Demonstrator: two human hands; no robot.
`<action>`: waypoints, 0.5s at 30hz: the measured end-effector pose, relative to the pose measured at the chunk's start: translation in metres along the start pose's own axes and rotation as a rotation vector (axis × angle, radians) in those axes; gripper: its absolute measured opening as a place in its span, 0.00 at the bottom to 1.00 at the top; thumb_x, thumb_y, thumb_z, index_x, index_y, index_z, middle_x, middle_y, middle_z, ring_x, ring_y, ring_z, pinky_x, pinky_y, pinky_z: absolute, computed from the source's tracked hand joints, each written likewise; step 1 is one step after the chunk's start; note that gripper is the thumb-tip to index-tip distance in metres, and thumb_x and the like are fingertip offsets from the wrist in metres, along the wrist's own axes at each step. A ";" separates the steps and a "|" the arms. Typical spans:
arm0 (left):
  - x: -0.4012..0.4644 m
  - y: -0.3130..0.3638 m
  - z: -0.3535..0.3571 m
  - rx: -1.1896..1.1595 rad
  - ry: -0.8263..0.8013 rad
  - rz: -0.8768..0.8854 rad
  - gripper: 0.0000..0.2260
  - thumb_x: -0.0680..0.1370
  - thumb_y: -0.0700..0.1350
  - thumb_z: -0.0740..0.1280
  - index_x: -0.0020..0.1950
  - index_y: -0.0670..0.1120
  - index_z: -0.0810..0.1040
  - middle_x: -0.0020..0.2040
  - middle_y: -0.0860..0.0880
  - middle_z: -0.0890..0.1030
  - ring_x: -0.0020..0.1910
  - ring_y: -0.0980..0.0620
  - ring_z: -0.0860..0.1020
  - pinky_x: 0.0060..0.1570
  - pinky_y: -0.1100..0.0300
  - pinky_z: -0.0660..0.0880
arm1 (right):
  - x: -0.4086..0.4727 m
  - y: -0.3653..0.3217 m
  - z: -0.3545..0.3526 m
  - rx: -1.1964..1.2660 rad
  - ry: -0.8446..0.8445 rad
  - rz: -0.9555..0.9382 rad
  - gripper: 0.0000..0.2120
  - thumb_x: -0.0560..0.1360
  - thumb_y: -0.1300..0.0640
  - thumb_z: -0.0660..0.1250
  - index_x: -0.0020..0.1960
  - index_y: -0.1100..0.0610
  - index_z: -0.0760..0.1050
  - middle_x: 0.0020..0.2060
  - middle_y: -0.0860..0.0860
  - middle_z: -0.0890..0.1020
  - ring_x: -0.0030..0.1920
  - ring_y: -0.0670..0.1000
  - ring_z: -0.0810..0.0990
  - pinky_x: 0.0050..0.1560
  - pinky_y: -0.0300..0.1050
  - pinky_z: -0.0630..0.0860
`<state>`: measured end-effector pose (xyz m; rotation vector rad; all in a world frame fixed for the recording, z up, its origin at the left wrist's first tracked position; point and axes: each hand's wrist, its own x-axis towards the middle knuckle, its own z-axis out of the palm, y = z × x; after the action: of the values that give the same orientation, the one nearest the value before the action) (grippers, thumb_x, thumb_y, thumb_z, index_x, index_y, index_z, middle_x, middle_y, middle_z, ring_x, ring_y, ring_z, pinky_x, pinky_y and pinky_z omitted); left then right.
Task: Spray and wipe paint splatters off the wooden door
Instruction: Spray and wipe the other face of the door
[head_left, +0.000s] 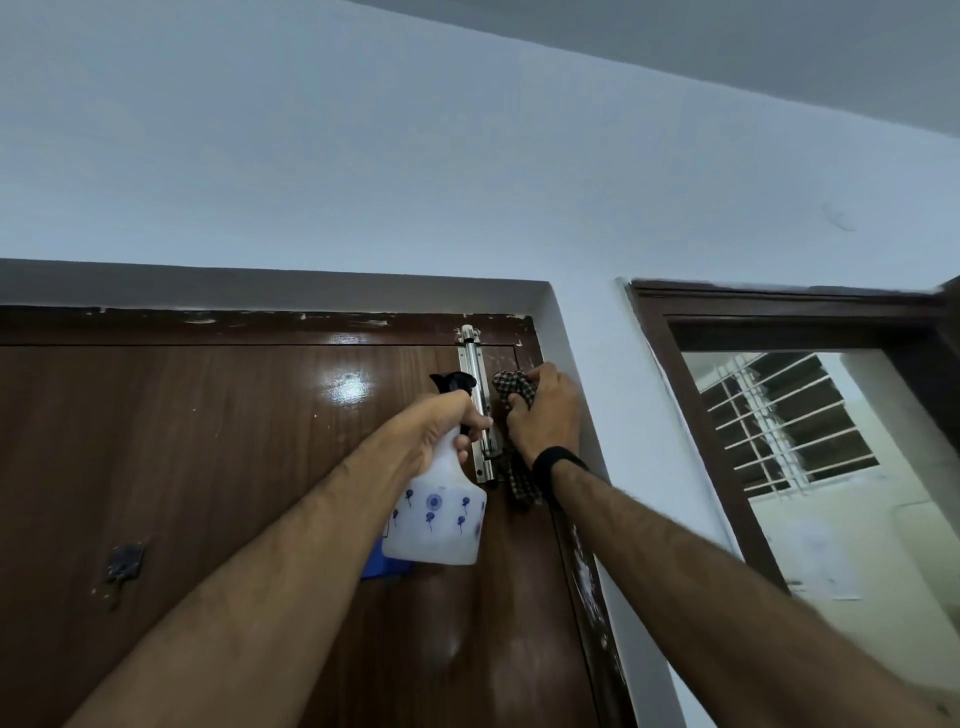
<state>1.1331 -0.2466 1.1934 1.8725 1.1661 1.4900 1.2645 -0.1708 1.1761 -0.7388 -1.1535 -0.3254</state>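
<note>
The brown wooden door (218, 467) fills the lower left, with white paint splatters along its top frame and right edge. My left hand (452, 423) grips the neck of a white spray bottle (439, 525) with a black nozzle and blue flower prints, held up near the door's top. My right hand (545, 410) holds a checked cloth (514, 392) pressed against the door's upper right corner. Part of the cloth hangs below my wrist, which wears a black band.
A steel tower bolt (480, 405) runs vertically between my hands. A dark hook mount (124, 564) sits on the door at left. White wall lies above, and a dark-framed window opening (779, 415) with a grille behind is at right.
</note>
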 end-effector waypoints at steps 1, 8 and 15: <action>0.004 0.001 0.001 0.006 0.013 -0.002 0.04 0.76 0.34 0.66 0.50 0.40 0.77 0.36 0.47 0.75 0.22 0.57 0.65 0.22 0.64 0.68 | 0.000 0.002 0.007 0.013 -0.017 -0.002 0.14 0.76 0.61 0.69 0.60 0.57 0.71 0.57 0.54 0.75 0.57 0.53 0.75 0.54 0.40 0.69; 0.027 0.002 0.006 0.086 -0.002 -0.008 0.02 0.78 0.36 0.66 0.48 0.42 0.76 0.37 0.48 0.74 0.24 0.58 0.64 0.25 0.65 0.67 | 0.012 0.012 0.041 0.025 -0.021 -0.035 0.15 0.76 0.61 0.69 0.62 0.55 0.73 0.57 0.54 0.74 0.54 0.54 0.77 0.53 0.47 0.74; 0.043 0.005 -0.003 0.134 -0.006 -0.010 0.02 0.78 0.37 0.66 0.48 0.43 0.76 0.38 0.48 0.76 0.24 0.58 0.65 0.27 0.65 0.67 | 0.081 -0.010 0.058 0.021 0.039 -0.132 0.12 0.77 0.61 0.68 0.60 0.55 0.79 0.59 0.55 0.74 0.55 0.55 0.77 0.56 0.50 0.77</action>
<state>1.1341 -0.2130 1.2214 1.9544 1.2994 1.4311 1.2493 -0.1284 1.2657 -0.6367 -1.1694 -0.4358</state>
